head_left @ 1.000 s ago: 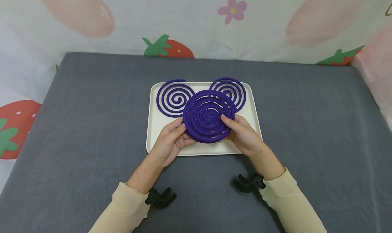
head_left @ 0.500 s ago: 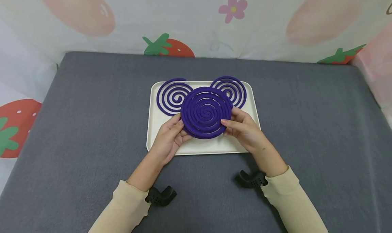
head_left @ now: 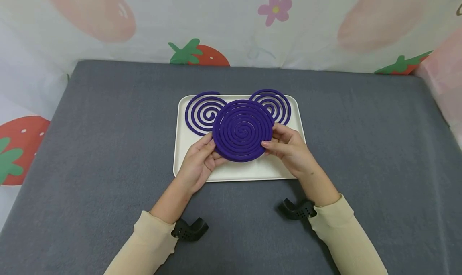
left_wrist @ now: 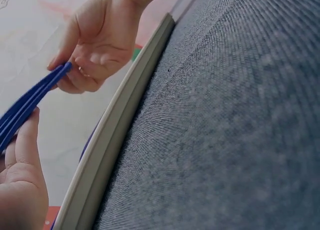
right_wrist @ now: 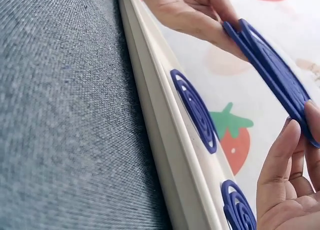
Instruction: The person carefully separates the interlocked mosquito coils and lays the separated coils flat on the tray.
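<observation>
Dark purple mosquito coils (head_left: 242, 130), nested into a dense disc, are held up over a white tray (head_left: 249, 171) in the head view. The left hand (head_left: 197, 162) grips their lower left edge, thumb in front and fingers behind. At the right edge, the right hand (head_left: 291, 151) pinches them between thumb and fingers. Edge-on in the right wrist view, the held coils (right_wrist: 272, 69) show as layers lying close together. Behind them on the tray lie a looser coil (head_left: 195, 116) at left and another coil (head_left: 285, 106) at right, both partly hidden.
The tray rests on a grey cloth-covered table (head_left: 122, 126). Both tray coils overlap its far rim in the head view. A white curtain (head_left: 231, 22) with strawberry prints hangs behind the table. Black wrist devices (head_left: 189, 229) sit at both cuffs.
The held coils have moved slightly left and away from the body, and the gaps between their rings look narrower. The right thumb has shifted from over the disc's face toward its right edge.
</observation>
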### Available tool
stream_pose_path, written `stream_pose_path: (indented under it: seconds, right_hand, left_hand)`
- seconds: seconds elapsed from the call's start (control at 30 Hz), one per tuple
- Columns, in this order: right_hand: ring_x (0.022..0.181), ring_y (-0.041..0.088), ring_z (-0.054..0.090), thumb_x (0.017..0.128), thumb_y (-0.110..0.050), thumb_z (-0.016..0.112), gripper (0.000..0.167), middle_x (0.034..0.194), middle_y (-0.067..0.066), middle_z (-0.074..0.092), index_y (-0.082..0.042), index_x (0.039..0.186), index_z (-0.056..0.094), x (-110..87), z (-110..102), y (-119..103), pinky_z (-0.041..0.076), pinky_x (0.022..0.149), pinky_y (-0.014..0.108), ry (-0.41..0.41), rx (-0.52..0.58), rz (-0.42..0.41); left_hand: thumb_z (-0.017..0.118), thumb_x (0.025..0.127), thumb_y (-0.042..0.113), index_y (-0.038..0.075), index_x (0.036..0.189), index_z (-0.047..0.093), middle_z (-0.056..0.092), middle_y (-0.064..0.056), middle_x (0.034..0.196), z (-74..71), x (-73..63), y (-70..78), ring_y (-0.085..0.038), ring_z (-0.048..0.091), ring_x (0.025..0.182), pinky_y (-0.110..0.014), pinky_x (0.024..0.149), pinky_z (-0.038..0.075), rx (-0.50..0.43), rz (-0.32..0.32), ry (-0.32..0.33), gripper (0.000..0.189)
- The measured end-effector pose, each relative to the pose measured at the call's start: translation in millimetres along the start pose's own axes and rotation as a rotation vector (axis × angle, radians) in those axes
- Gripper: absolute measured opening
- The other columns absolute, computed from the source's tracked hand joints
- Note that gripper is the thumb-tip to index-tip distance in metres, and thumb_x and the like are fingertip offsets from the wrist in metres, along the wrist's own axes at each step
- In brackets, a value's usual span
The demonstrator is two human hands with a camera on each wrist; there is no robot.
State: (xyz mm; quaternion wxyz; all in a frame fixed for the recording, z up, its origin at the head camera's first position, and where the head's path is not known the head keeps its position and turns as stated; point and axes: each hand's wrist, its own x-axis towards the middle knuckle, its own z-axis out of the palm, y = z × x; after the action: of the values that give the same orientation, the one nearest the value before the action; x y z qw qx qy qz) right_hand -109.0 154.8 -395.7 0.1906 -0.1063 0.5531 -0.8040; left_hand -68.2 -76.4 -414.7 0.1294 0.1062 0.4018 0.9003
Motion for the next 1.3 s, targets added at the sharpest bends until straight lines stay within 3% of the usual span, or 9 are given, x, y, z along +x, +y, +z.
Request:
stream_pose_path:
  seconds: [0.2, 0.47, 0.6, 0.77, 0.97, 1.13, 1.3]
  right_hand:
    - [0.070, 0.010, 0.060, 0.083, 0.020, 0.051, 0.038, 0.081, 0.002, 0.064, -0.012, 0.095, 0.066, -0.4, -0.6, 1.3, 0.053, 0.062, 0.022, 0.022, -0.026, -0.029]
    - [0.069, 0.011, 0.061, 0.084, 0.012, 0.062, 0.028, 0.079, 0.003, 0.064, -0.012, 0.096, 0.069, -0.4, 0.9, 4.6, 0.054, 0.061, 0.021, 0.041, -0.023, -0.027]
    - [0.068, 0.011, 0.061, 0.083, 0.010, 0.065, 0.026, 0.080, 0.003, 0.064, -0.012, 0.095, 0.069, -0.3, 1.7, 5.3, 0.054, 0.061, 0.021, 0.059, -0.027, -0.026]
    - [0.069, 0.010, 0.062, 0.081, 0.024, 0.050, 0.044, 0.081, 0.003, 0.066, -0.013, 0.097, 0.068, 0.5, 3.1, 5.6, 0.054, 0.061, 0.022, 0.073, -0.038, -0.036]
    - [0.074, 0.010, 0.062, 0.080, 0.023, 0.053, 0.045, 0.087, 0.002, 0.063, -0.014, 0.102, 0.067, 0.4, 4.7, 4.3, 0.055, 0.063, 0.022, 0.126, -0.039, -0.084]
    - [0.073, 0.010, 0.058, 0.085, 0.019, 0.049, 0.043, 0.085, 0.001, 0.063, -0.016, 0.097, 0.070, 1.0, 4.3, 2.3, 0.053, 0.061, 0.020, 0.224, -0.040, -0.136]
    - [0.068, 0.010, 0.054, 0.083, 0.020, 0.054, 0.044, 0.082, 0.001, 0.062, -0.018, 0.094, 0.072, 2.1, 2.9, 2.2, 0.050, 0.056, 0.019, 0.261, -0.092, -0.193]
  left_hand:
    - [0.035, 0.103, 0.011, -0.017, 0.142, 0.013, 0.065, -0.001, 0.114, 0.1, 0.2, -0.6, -0.014, 0.063, 0.102, -0.030, 0.085, 0.053, 0.007, -0.002, 0.008, 0.053]
    - [0.048, 0.099, 0.009, -0.016, 0.138, 0.028, 0.066, -0.001, 0.109, -0.7, 0.2, -2.5, -0.015, 0.065, 0.097, -0.033, 0.085, 0.053, 0.118, -0.037, 0.034, 0.050]
    - [0.045, 0.100, 0.008, -0.017, 0.136, 0.029, 0.068, -0.002, 0.107, -0.1, 0.6, -2.5, -0.015, 0.065, 0.097, -0.033, 0.085, 0.053, 0.116, -0.031, 0.039, 0.047]
    - [0.038, 0.101, 0.004, -0.016, 0.139, 0.025, 0.068, -0.002, 0.104, 1.3, 0.8, -1.6, -0.015, 0.066, 0.095, -0.031, 0.082, 0.054, 0.093, -0.040, 0.059, 0.044]
    - [0.033, 0.101, 0.000, -0.015, 0.140, 0.023, 0.068, -0.002, 0.104, 1.1, 0.6, -0.2, -0.015, 0.067, 0.093, -0.031, 0.079, 0.055, 0.074, -0.071, 0.069, 0.043]
    - [0.034, 0.099, -0.002, -0.018, 0.137, 0.027, 0.069, -0.002, 0.101, -0.8, 0.9, -0.9, -0.014, 0.067, 0.089, -0.030, 0.075, 0.057, 0.114, -0.103, 0.073, 0.042]
    - [0.032, 0.100, -0.001, -0.016, 0.139, 0.025, 0.069, -0.002, 0.102, -1.2, 1.2, -1.1, -0.014, 0.067, 0.090, -0.030, 0.075, 0.057, 0.080, -0.117, 0.079, 0.042]
